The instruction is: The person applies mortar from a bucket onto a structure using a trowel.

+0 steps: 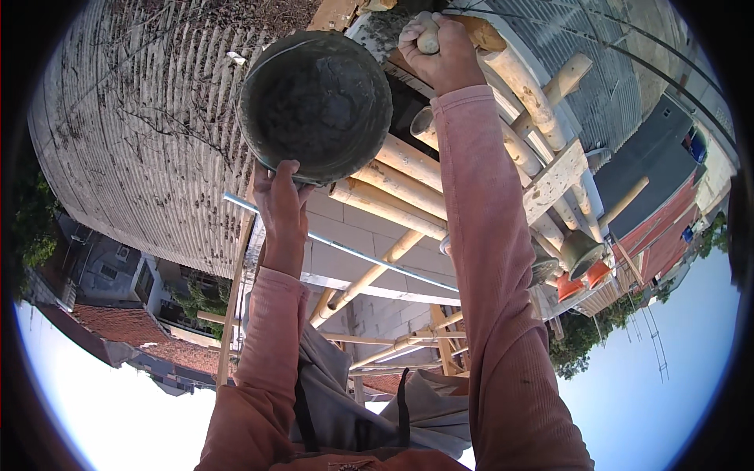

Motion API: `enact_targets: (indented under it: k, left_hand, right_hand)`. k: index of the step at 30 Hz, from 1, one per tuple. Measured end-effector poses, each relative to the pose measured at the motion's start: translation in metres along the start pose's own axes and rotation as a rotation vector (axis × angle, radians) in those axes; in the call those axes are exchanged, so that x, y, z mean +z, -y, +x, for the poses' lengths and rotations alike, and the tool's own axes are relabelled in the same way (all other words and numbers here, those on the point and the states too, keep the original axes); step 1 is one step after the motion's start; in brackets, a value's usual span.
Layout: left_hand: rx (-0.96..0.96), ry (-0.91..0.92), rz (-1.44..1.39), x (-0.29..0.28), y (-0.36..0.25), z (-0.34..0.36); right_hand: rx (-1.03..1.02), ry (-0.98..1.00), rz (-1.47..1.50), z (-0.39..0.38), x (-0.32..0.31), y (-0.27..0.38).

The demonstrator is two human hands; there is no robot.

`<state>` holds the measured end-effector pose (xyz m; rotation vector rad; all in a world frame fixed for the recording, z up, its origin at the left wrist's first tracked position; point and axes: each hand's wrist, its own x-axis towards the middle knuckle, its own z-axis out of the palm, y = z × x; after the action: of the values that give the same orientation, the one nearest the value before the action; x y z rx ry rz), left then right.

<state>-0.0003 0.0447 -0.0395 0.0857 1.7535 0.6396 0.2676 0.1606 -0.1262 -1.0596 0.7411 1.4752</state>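
In my left hand (pixel 283 216) is a round dark bucket (pixel 375 90), gripped at its near rim with the thumb over the edge. Wet grey mortar (pixel 310 110) lies inside it, and the bucket tilts so that its mouth shows. To the right of the bucket and farther off, my right hand (pixel 452 59) is wrapped around a short, pale, rounded handle (pixel 428 38), probably of a trowel. Its blade cannot be made out. Beside that hand, grey mortar (pixel 385 31) covers the top of a ledge.
Bamboo poles (pixel 400 204) run below my right forearm, with a spattered board (pixel 554 180) across them. A thin pale blue strip (pixel 377 263) crosses over a block wall (pixel 338 220). Corrugated roofing (pixel 149 133) spreads at left. Another dark bucket (pixel 582 253) hangs near orange ones at right; cables cross the upper right.
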Motion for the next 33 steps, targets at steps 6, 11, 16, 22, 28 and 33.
enact_targets:
  k: [6, 11, 16, 22, 28, 33]
  left_hand:
    - [0.013, 0.006, 0.023, -0.005, 0.0, -0.002]
    - [0.051, -0.037, 0.117, 0.002, -0.001, -0.006]
    - [0.112, -0.054, 0.105, 0.007, -0.002, -0.013]
    - [0.161, -0.093, 0.237, -0.001, 0.008, 0.0]
    - [0.365, -0.055, 0.371, -0.006, 0.016, 0.002]
    - [0.421, 0.021, 0.303, -0.009, 0.006, -0.003]
  right_hand:
    - [0.069, -0.001, -0.282, -0.115, -0.042, -0.03]
    - [0.062, -0.1, -0.872, -0.211, -0.092, -0.028]
    - [-0.685, 0.14, -2.065, -0.206, -0.137, -0.025]
    - [-1.397, 0.195, -2.473, -0.137, -0.094, -0.013]
    - [-1.071, 0.277, -2.835, -0.102, -0.073, -0.007]
    - [-0.566, 0.515, -2.81, -0.093, -0.055, 0.018]
